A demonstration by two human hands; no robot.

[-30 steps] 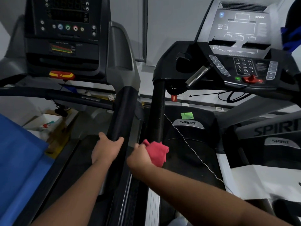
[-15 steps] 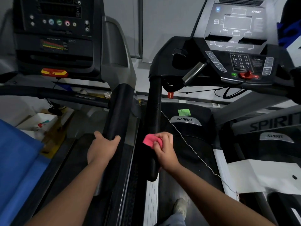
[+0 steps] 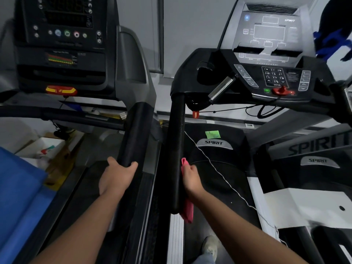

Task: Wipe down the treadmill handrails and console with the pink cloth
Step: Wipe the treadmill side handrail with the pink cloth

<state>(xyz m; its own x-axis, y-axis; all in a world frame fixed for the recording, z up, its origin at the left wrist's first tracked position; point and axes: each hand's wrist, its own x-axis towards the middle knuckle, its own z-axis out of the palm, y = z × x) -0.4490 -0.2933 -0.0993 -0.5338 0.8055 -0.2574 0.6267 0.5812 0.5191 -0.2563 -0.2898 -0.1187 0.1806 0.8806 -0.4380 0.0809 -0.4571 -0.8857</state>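
Note:
My right hand point(image 3: 191, 178) holds the pink cloth point(image 3: 187, 208) against the right side of a black padded handrail point(image 3: 176, 141) of the right treadmill. One end of the cloth pokes out above my fingers, the other hangs below the rail's near end. That treadmill's console point(image 3: 272, 60) with keypad and red stop key stands up at the far right. My left hand point(image 3: 116, 177) grips the near end of the neighbouring treadmill's thick black handrail point(image 3: 135, 134), thumb on its right side.
The left treadmill's dark console point(image 3: 62, 42) rises at top left. A thin white cord point(image 3: 219, 171) runs across the right treadmill's belt. Blue mats point(image 3: 17, 197) and cardboard boxes point(image 3: 47, 149) lie at left. My shoe point(image 3: 210, 246) stands on the belt. Another treadmill point(image 3: 320, 162) sits far right.
My right hand moved with the pink cloth from the gap between the rails to the right side of the right handrail and pressed it there. My left hand kept its grip.

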